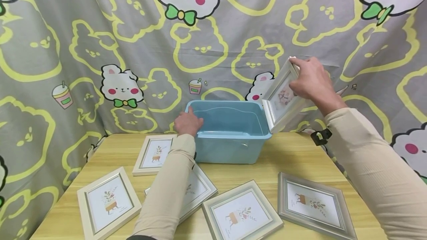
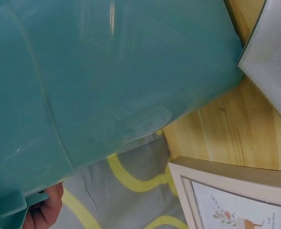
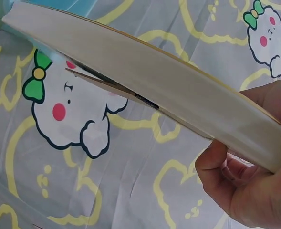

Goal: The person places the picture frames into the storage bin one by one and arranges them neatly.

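Observation:
A blue plastic storage bin (image 1: pixel 230 150) stands at the back of the wooden table. My left hand (image 1: pixel 189 122) grips its left end at the rim; in the left wrist view, curled fingers (image 2: pixel 48 207) show under the lip. With my right hand (image 1: pixel 313 79) I hold a light-coloured picture frame (image 1: pixel 277 101) by its upper part. That frame is raised and tilted, its lower corner right at the bin's right rim. Seen edge-on in the right wrist view, it has its backing stand (image 3: pixel 102 85) sticking out a little behind.
Several picture frames lie face up in front: a cream one (image 1: pixel 156 154) left of the bin, another cream one (image 1: pixel 109 200), a white one (image 1: pixel 200 186) partly under my left sleeve, a silvery one (image 1: pixel 242 214) and a grey one (image 1: pixel 313 205). A patterned curtain (image 1: pixel 140 55) hangs behind.

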Tool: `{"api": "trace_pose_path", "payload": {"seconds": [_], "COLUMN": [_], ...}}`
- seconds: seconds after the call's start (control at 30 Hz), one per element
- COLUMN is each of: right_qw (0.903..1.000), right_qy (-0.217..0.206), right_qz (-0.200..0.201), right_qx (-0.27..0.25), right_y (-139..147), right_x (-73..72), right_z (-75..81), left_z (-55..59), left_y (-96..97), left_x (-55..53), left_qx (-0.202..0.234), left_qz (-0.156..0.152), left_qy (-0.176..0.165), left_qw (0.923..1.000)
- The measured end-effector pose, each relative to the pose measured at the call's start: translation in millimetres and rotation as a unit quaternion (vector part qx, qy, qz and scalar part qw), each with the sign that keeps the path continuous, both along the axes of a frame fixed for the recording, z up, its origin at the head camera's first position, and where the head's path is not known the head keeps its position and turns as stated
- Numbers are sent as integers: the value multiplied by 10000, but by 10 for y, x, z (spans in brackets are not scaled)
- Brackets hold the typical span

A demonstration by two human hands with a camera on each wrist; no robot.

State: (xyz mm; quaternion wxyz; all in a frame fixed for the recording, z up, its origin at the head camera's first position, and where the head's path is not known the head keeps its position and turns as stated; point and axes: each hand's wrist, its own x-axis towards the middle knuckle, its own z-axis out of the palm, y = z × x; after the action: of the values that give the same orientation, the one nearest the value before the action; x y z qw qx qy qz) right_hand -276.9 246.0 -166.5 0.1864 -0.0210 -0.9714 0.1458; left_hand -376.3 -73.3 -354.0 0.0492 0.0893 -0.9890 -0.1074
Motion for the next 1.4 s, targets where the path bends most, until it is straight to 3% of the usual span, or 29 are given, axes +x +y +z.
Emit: {"api": "trace_pose_path", "payload": {"seconds": [0.53,0.97,1.4], "right_qw": [9998,9997,9996], "right_qy": [51,13,-163], "right_qz": [-134,104,77], "right_qx": [-166,-234,-224], "right_y": [-161,-208,-182], "right_x": [-61,-99,-182], "right_z": [7,-112,-251], "left_z": [10,-7,-17], "left_y": [2,0,-8], "left_x": [-1,-6,-22], "left_qx": [-36,33,6], "left_qz": [-5,71,59], "left_qy": [22,-6,14], "left_qw": [10000,10000,10000]}}
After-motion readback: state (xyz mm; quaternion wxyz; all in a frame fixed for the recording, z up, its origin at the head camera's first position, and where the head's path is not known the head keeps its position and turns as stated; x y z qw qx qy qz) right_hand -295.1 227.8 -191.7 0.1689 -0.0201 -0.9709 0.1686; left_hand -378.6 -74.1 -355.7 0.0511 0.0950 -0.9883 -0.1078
